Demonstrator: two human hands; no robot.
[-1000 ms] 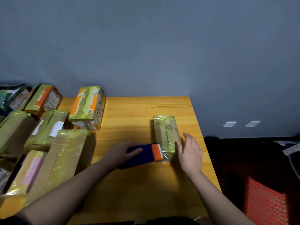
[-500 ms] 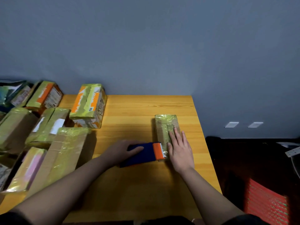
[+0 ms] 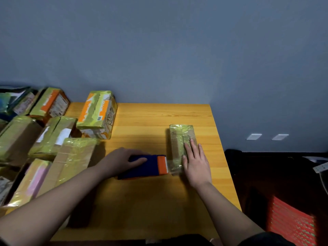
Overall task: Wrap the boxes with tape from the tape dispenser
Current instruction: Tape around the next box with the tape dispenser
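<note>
While the left hand (image 3: 122,161) grips the tape dispenser (image 3: 145,166), the box (image 3: 177,148) lies just beyond its orange end, long axis crosswise, the right hand (image 3: 196,164) pressing flat.

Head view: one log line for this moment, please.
left hand: grips tape dispenser | right hand: flat on small box | tape: bridges dispenser and box | table

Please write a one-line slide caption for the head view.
Left hand grips blue-and-orange tape dispenser; right hand presses small tape-wrapped cardboard box.
</note>
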